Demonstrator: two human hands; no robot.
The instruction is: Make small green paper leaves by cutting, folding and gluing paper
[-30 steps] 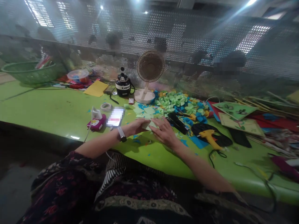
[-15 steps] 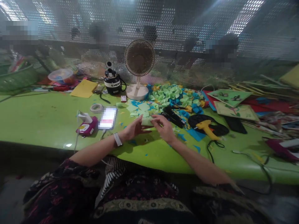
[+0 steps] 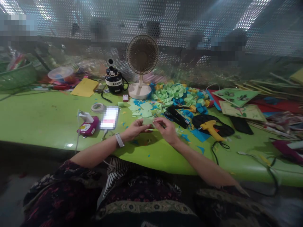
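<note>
As the head view was catalogued, one small pale-green paper [image 3: 148, 121] was held above the worktop [image 3: 47, 116], pinched between left hand [image 3: 136, 130] and right hand [image 3: 168, 130], presumably for steadiness. Cut papers [image 3: 145, 106] and black stapler-like tool [image 3: 176, 116] were placed near, likely for reach. Worktop: glossy green, scrap-strewn. Room: backed by perforated screen [image 3: 175, 63], dimly lit.

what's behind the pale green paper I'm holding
The pale green paper hides what it covers; beyond it, light green paper pieces and blue paper scraps lie on the green table.
</note>
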